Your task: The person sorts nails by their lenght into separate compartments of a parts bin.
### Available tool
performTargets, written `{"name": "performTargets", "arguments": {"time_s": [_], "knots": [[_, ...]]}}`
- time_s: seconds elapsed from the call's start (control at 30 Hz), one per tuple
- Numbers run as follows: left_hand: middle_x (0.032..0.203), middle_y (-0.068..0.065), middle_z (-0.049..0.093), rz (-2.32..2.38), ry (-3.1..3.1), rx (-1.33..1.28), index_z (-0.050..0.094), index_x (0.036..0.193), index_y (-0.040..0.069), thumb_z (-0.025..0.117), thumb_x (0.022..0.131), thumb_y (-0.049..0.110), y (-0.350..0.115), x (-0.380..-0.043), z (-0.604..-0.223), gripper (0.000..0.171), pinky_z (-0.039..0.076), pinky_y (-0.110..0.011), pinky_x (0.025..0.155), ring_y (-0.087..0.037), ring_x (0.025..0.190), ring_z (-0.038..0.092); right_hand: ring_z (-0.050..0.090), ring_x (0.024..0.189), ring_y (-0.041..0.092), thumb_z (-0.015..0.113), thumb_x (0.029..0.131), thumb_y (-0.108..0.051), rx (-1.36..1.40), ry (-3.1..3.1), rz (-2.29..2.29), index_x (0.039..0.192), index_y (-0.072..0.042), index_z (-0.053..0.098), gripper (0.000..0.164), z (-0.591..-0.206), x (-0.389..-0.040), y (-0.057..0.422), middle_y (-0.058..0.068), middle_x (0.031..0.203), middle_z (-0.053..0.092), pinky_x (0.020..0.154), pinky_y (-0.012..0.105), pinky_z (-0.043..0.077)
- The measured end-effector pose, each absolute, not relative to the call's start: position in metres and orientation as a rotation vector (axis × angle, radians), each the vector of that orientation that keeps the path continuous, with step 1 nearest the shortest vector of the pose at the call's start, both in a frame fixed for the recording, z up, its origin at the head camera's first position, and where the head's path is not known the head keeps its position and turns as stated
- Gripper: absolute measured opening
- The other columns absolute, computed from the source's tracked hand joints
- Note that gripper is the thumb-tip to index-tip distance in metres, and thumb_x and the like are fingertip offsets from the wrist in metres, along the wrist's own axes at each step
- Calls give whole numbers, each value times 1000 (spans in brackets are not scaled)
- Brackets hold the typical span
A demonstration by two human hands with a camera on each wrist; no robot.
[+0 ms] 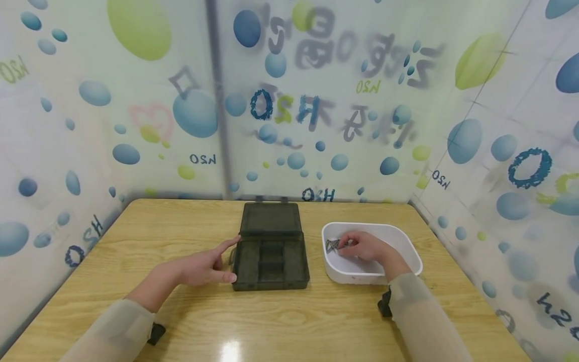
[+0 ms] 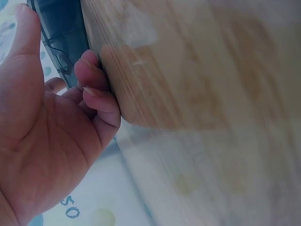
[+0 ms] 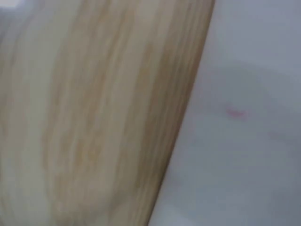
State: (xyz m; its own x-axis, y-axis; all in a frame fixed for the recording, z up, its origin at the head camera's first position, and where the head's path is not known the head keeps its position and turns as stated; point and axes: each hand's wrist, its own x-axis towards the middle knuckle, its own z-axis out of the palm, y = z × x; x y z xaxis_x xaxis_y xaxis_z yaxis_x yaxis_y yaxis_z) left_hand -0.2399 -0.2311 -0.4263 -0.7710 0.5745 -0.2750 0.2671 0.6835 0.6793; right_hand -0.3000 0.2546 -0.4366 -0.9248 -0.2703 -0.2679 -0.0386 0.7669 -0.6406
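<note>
A dark translucent plastic organizer box (image 1: 271, 264) lies with its lid (image 1: 270, 219) tipped back, its compartments facing up. My left hand (image 1: 199, 267) is at the box's left side, index finger and thumb spread straight and touching its edge. In the left wrist view the other fingers of that hand (image 2: 56, 117) curl loosely against the tabletop. My right hand (image 1: 364, 246) reaches into a white plastic tub (image 1: 373, 278), fingertips bent down among small thin metal pieces (image 1: 331, 245). Whether they pinch one is hidden. The right wrist view has only the tub's wall (image 3: 244, 141) and tabletop.
Both box and tub stand on a wood-grain table (image 1: 267, 322), the tub to the right of the box. Behind the table hangs a patterned curtain (image 1: 289, 166), with similar sheeting along both sides.
</note>
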Motion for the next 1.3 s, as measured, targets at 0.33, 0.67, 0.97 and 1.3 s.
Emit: {"name": "performTargets", "arguments": {"time_s": [0.33,0.67,0.97,1.3], "knots": [[81,-1,54,879,2420,651,3,179,19,74,105,49,-234,-240,-426,107,39,-32,70,-15,73,47,58,102,24,79,102,-32,-244,2629,-906,104,-21,76,12,-435,-304,250,3,109,69,86,35,44],[80,-1,54,889,2413,654,2,179,21,73,105,49,-236,-240,-425,107,39,-32,69,-15,73,47,58,105,25,78,103,-26,-171,2646,-920,108,-18,75,10,-436,-304,244,5,116,69,88,37,43],[82,-2,55,883,2413,636,2,179,22,73,106,49,-235,-239,-425,106,39,-32,70,-16,74,47,60,104,23,79,103,-26,-174,2675,-871,102,-17,75,11,-436,-303,244,2,110,71,91,39,45],[81,-1,55,877,2408,639,1,179,23,73,105,50,-233,-240,-426,106,39,-32,70,-16,73,47,61,86,20,75,105,-22,-200,2680,-895,104,-13,76,9,-422,-294,255,3,93,68,78,34,49]]}}
